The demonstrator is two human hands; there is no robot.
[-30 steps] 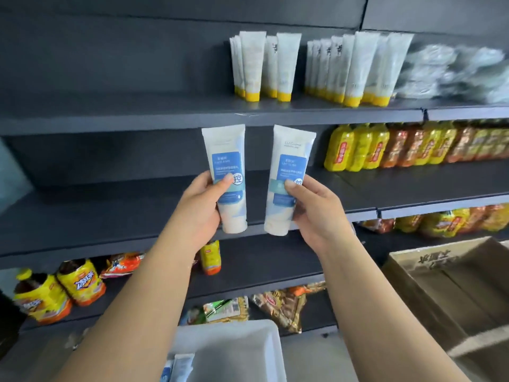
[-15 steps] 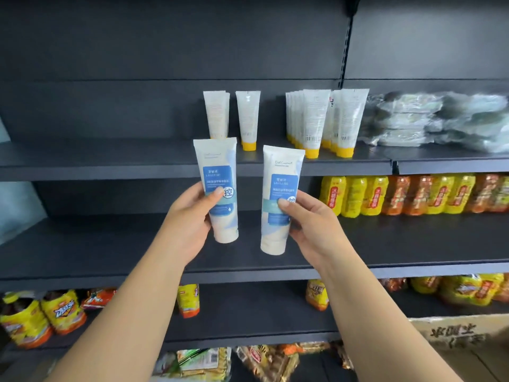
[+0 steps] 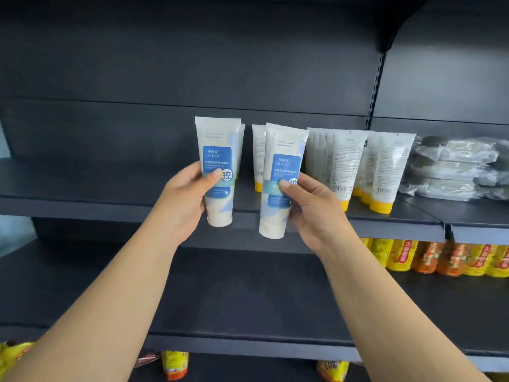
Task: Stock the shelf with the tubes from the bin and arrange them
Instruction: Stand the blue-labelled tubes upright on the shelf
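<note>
I hold two white tubes with blue labels upright, caps down, in front of the dark upper shelf (image 3: 110, 188). My left hand (image 3: 187, 199) grips the left tube (image 3: 219, 161), thumb across its label. My right hand (image 3: 311, 208) pinches the right tube (image 3: 283, 172) at its lower half. Both caps hang at about the level of the shelf's front edge. Behind them on the shelf stand white tubes with yellow caps (image 3: 366, 166), several in a tight row at the right and a few more (image 3: 258, 158) partly hidden behind the held tubes. The bin is out of view.
Wrapped grey packets (image 3: 454, 169) are stacked at the right end of the upper shelf. Yellow and orange bottles (image 3: 429, 257) line the shelf below at the right. More snack packs (image 3: 173, 365) show at the bottom. The upper shelf's left part is bare.
Both hands have risen with their tubes toward the upper shelf, and my view has tilted up, so the bin and cardboard box have dropped out of sight.
</note>
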